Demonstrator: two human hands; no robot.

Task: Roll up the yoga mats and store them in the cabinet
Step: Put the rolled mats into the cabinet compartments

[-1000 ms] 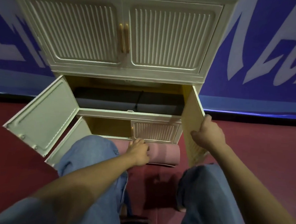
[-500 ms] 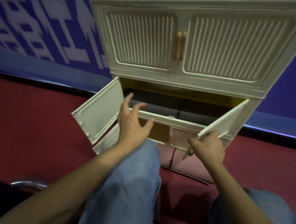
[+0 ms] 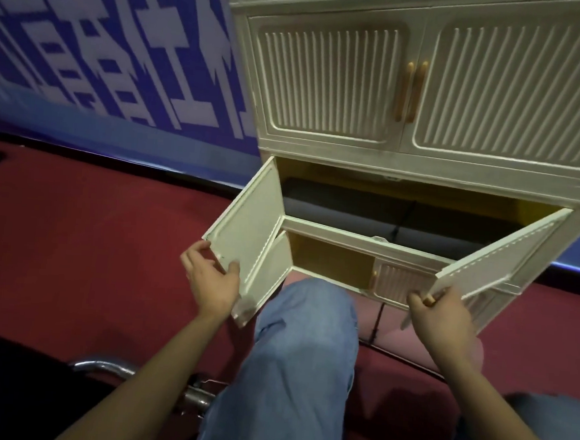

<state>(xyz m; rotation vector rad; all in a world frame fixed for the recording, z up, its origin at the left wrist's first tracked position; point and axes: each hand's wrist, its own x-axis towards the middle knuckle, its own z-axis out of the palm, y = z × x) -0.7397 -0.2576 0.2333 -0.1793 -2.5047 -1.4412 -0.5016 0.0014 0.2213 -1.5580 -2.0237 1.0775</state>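
Knee [image 3: 305, 327] in blue denim rises between my forearms. My left hand [image 3: 210, 279] pinches the lower corner of the left door [image 3: 246, 230], thumb on its inner face, fingers curled behind the edge. My right hand [image 3: 445, 316] grips the free edge of the right door [image 3: 499, 251]. Under that hand lies a pink rolled mat [image 3: 394, 333] on red floor [image 3: 91, 240]. Beyond both hands, a dark rolled mat [image 3: 368, 208] fills the cabinet [image 3: 422, 174] shelf.

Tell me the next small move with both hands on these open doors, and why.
Probably swing both doors shut. The left hand grips the cream left door, the right hand grips the cream right door, and a dark rolled mat already lies inside that compartment.
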